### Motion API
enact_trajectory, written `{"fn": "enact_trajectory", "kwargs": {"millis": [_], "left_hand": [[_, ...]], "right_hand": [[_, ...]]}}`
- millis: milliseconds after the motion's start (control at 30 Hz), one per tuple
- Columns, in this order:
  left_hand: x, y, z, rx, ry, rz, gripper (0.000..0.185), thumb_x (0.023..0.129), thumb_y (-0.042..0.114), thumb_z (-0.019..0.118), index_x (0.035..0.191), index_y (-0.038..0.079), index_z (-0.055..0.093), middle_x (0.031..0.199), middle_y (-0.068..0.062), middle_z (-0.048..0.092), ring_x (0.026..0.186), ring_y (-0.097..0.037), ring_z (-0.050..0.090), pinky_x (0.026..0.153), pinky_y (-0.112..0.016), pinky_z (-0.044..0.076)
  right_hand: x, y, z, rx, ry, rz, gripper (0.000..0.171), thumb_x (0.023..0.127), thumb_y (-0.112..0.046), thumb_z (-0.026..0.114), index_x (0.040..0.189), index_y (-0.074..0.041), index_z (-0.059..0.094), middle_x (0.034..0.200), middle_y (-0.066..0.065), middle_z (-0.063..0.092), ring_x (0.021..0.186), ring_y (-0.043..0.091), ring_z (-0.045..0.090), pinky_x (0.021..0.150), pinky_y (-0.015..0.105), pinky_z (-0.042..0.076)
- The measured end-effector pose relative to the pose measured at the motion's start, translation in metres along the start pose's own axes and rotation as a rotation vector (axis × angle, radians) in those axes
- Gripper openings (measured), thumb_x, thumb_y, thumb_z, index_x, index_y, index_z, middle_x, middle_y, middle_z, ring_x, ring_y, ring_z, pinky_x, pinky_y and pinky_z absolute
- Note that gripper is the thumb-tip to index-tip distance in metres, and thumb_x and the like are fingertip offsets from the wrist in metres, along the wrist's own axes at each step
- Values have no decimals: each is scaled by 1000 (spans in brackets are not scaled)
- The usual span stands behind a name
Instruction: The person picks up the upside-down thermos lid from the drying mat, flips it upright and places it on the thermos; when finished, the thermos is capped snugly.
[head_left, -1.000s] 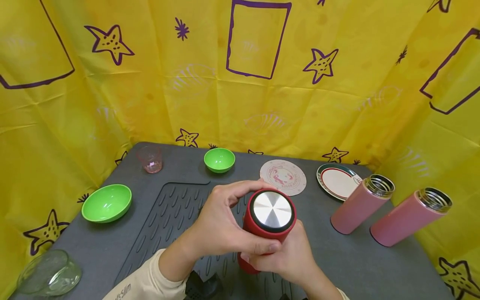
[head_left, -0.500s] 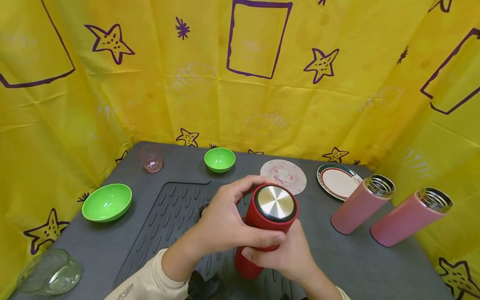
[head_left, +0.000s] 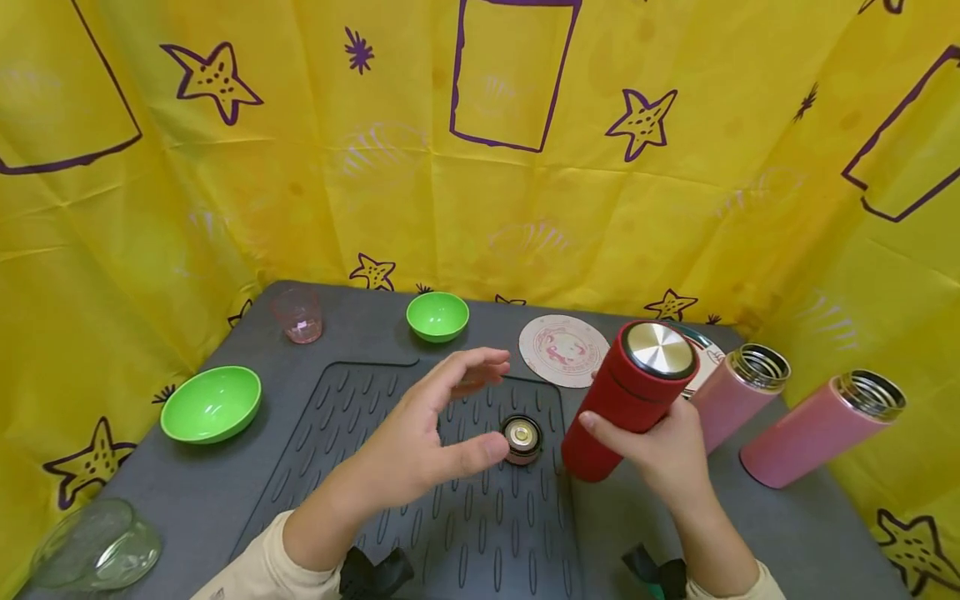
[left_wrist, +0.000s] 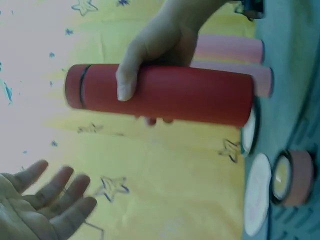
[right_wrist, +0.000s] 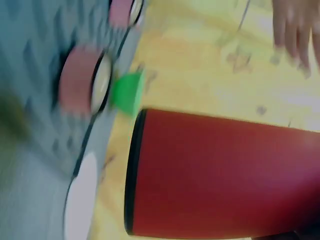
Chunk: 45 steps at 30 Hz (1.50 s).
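My right hand (head_left: pixel 651 440) grips a red flask (head_left: pixel 628 402) with a steel-topped cap, held tilted above the right edge of the ribbed mat (head_left: pixel 420 508). In the left wrist view the red flask (left_wrist: pixel 160 95) lies across the frame with the right thumb over it. My left hand (head_left: pixel 480 410) hovers open and empty over the mat, fingers loosely curved, just left of a small pink lid (head_left: pixel 521 437) lying on the mat. The right wrist view shows the flask (right_wrist: pixel 225 175) close up and the pink lid (right_wrist: pixel 80 80) blurred.
Two open pink flasks (head_left: pixel 731 400) (head_left: pixel 821 429) stand tilted at the right. A round coaster (head_left: pixel 564 350) and a partly hidden plate (head_left: pixel 705 354) lie behind. Green bowls (head_left: pixel 212 402) (head_left: pixel 438 317), a pink cup (head_left: pixel 298 315) and a glass bowl (head_left: pixel 97 546) sit left. Yellow curtain surrounds the table.
My left hand has let go of the flask's cap and opened. My right hand has carried the red flask to the right, uncovering the small pink lid on the mat.
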<state>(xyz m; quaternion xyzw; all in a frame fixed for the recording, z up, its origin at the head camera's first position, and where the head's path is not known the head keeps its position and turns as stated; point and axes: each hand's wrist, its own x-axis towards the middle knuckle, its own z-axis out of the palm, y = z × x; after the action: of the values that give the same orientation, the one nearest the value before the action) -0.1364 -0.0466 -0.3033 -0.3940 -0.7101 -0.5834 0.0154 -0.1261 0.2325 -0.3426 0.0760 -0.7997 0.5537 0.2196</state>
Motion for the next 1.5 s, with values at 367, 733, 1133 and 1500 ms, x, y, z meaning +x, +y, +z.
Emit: {"fn": "enact_trajectory", "kwargs": {"millis": [367,733,1133,1500], "left_hand": [[-15,-18,-17,27,-5,-84,31,100,20,54,131,20,57,128,6,58,119,-19,55,96,-39,46],[-18,-27,-18,64,-48,-132,27,102,19,54,126,27,60,121,10,60,112,-17,57,89,-37,50],[-21,-30,-30,-3,-35,-224,26,102,20,53,127,19,60,124,3,61,112,-21,58,85,-37,54],[-25,-62,-50,256,11,-354,36,94,39,65,127,25,60,126,9,58,116,-20,54,95,-49,45]], "right_hand": [[30,56,-14,-109,182,282,57,79,-28,84,126,-11,57,112,2,64,97,14,60,79,26,50],[35,88,-10,-95,186,311,58,78,-29,84,125,-9,56,111,5,64,97,15,60,83,27,48],[37,96,-11,-98,162,320,58,80,-27,83,126,-9,53,113,5,62,98,16,59,83,28,48],[39,94,-14,-98,129,355,62,80,-27,82,130,-10,49,117,4,59,102,16,57,84,30,48]]}}
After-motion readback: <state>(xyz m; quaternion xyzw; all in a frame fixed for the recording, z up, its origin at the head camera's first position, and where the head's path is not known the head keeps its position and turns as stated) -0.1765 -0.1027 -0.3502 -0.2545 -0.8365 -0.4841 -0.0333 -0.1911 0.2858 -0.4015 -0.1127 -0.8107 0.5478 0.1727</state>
